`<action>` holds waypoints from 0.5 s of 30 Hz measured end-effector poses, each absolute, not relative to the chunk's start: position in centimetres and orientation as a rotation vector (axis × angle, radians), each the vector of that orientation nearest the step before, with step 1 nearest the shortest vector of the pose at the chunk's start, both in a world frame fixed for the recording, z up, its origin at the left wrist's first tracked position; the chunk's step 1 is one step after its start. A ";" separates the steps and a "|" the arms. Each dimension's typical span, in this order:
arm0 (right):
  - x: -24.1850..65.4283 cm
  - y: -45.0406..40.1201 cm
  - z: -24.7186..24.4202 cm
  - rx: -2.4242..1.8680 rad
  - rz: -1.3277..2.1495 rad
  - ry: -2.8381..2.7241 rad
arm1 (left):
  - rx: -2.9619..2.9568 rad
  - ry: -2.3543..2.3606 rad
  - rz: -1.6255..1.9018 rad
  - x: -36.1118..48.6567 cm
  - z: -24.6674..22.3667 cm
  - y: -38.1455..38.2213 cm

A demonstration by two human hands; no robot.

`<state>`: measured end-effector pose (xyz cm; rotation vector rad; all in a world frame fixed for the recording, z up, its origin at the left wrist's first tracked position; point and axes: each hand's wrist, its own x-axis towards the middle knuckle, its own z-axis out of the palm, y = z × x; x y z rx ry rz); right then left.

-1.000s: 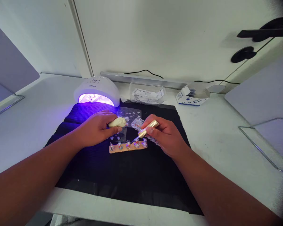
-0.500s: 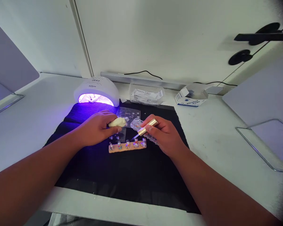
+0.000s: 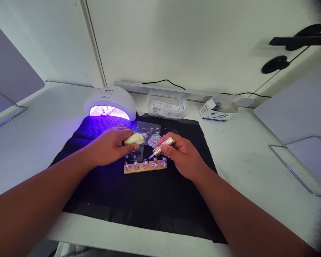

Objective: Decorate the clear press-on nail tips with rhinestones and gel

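Observation:
My left hand is closed round a cream ridged bottle, tilted with its clear neck to the right. Between the fingers of my right hand is a gold-handled brush, its tip pointing down and left. Just below the tip, a wooden strip carries several small clear nail tips with coloured decorations. Behind the brush lies a clear decorated palette, partly hidden by my right hand. Clear sticker sheets lie on the black mat, partly behind the bottle.
A white nail lamp glows purple at the back left. Behind the mat stands a clear tray of packets, with an alcohol pads box to its right. Wire stands rest at both sides.
My right hand has shifted slightly left with the brush, and its tip sits a little further left above the strip. Thin tool tips now show behind this hand. My left hand has hardly moved.

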<state>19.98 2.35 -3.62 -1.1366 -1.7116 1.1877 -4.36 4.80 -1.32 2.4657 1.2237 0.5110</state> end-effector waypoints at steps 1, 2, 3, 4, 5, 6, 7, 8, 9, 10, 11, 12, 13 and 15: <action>20.0 2.4 -3.7 -1.139 1.187 -1.709 | 2.459 1.227 0.507 -4.4 -1.3 4.8; 20.0 2.4 -3.7 -1.136 1.186 -1.708 | 2.451 1.229 0.500 -4.4 -1.3 4.8; 20.0 2.4 -3.7 -1.131 1.184 -1.705 | 2.444 1.227 0.491 -4.4 -1.4 4.8; 19.9 2.4 -3.7 -1.129 1.182 -1.705 | 2.438 1.225 0.484 -4.4 -1.4 4.8; 19.9 2.4 -3.7 -1.132 1.180 -1.710 | 2.434 1.221 0.482 -4.4 -1.4 4.9; 19.9 2.3 -3.6 -1.136 1.171 -1.719 | 2.431 1.216 0.481 -4.4 -1.4 4.9; 19.9 2.3 -3.5 -1.141 1.162 -1.729 | 2.430 1.212 0.484 -4.5 -1.4 4.9; 19.8 2.3 -3.5 -1.147 1.154 -1.738 | 2.430 1.210 0.488 -4.5 -1.5 4.9; 19.8 2.2 -3.5 -1.152 1.148 -1.741 | 2.431 1.209 0.491 -4.5 -1.5 4.9; 19.8 2.2 -3.4 -1.153 1.144 -1.741 | 2.435 1.210 0.492 -4.5 -1.5 4.9; 19.9 2.3 -3.5 -1.149 1.147 -1.732 | 2.438 1.212 0.490 -4.5 -1.5 4.9; 19.9 2.3 -3.5 -1.134 1.160 -1.714 | 2.440 1.215 0.489 -4.5 -1.5 4.9; 20.0 2.3 -3.5 -1.111 1.181 -1.688 | 2.442 1.216 0.488 -4.5 -1.6 4.9; 20.1 2.4 -3.6 -1.052 1.237 -1.624 | 2.443 1.213 0.486 -4.5 -1.5 4.9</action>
